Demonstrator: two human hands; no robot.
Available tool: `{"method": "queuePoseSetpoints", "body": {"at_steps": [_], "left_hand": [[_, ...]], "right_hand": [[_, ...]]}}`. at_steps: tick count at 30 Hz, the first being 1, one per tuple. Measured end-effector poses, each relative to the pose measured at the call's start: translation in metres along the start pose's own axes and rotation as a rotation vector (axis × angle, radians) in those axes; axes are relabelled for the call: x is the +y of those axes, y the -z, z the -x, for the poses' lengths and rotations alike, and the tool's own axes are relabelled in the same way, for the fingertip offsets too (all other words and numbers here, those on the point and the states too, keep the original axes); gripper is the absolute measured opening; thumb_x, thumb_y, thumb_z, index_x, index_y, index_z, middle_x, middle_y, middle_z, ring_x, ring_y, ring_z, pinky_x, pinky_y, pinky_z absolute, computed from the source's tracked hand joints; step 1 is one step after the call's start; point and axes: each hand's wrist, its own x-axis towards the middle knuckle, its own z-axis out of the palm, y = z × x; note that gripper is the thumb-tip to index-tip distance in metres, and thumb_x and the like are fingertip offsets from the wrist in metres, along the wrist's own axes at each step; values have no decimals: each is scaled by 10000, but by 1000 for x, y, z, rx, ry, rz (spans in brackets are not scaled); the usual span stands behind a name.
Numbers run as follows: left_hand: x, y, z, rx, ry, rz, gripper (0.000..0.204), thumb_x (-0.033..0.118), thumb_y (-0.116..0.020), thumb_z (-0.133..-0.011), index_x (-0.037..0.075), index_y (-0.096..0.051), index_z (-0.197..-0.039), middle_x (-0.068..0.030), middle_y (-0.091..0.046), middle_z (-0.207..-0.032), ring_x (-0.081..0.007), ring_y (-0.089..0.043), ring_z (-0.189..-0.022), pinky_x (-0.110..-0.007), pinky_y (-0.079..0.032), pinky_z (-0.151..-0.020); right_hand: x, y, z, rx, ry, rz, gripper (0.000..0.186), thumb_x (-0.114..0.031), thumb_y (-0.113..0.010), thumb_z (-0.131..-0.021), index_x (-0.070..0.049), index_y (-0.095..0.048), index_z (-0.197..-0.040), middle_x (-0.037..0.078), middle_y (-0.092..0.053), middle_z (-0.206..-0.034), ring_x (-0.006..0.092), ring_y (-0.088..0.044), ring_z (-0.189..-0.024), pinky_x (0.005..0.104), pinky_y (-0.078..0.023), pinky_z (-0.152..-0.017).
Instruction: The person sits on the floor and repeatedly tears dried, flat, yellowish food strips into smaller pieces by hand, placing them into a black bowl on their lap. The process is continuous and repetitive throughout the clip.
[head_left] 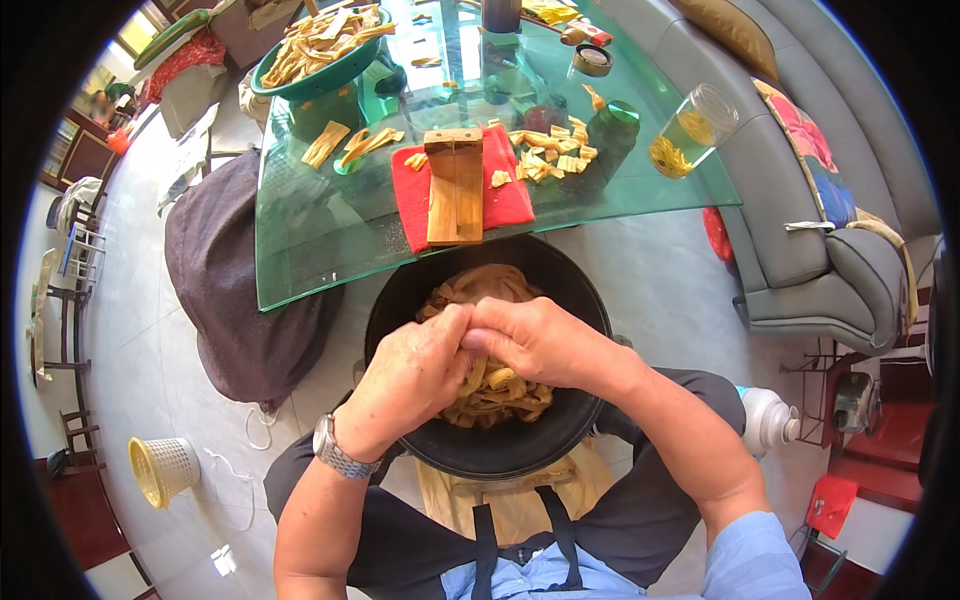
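Over a round black basin [505, 455] between my knees, my left hand [415, 360] and my right hand [540, 340] meet with fingertips together. Both are closed, and whatever they pinch is hidden by the fingers. Below them, the basin holds a heap of tan, yellowish strips [500, 400], curled and tangled. Beyond the basin, a wooden block tool [455, 195] with a darker top end stands on a red cloth [512, 200] at the glass table's [330, 255] near edge. Small cut tan pieces [550, 155] lie scattered right of the cloth, and longer strips [325, 145] lie to its left.
A green basin [320, 90] heaped with dry strips stands at the table's far left. A glass jar [693, 130] with yellow contents is at the right, near a grey sofa [800, 290]. Dark cloth [245, 270] drapes left; a yellow-white basket [165, 472] sits on the floor.
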Motion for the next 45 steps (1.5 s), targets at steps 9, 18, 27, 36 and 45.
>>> {"method": "queuePoseSetpoints", "body": {"at_steps": [9,18,27,36,45], "left_hand": [[-2,21,25,-454,125,315,328,287,-620,-1056,9,-559,-895,-159,-583,-722,-335,-588,-659,-418,-481,-624],[-9,46,-13,-72,303,574,230,211,-614,-1078,13,-631,-1192,32,-584,-895,-68,-528,-801,-241,-486,-736],[-41,41,-91,443,170,377,193,133,-692,-1014,43,-716,-1183,-11,-624,-953,-92,-580,-824,-259,-499,-773],[-69,27,-88,441,349,247,200,182,-718,-984,39,-754,-1119,-57,-709,-947,-124,-659,-833,-301,-543,-753],[-21,37,-47,241,416,753,514,480,-546,-1080,10,-739,-1000,-62,-700,-839,-139,-660,-760,-285,-539,-730]], "right_hand": [[-5,20,30,-254,2,70,193,-263,-671,-1015,-84,-605,-982,181,-618,-683,414,-625,-654,487,-460,-573],[3,41,-4,162,204,207,170,-202,-676,-1005,-58,-669,-1094,172,-695,-876,375,-690,-817,440,-546,-701],[23,61,-65,509,224,589,233,-128,-686,-967,-85,-743,-1188,125,-752,-1053,318,-722,-939,393,-589,-829],[49,56,-69,445,53,561,122,-115,-684,-938,-55,-731,-1033,139,-725,-951,351,-705,-909,427,-567,-795],[-2,47,-43,361,452,361,155,-128,-783,-848,-115,-773,-1001,50,-750,-946,272,-707,-944,393,-554,-821]]}}
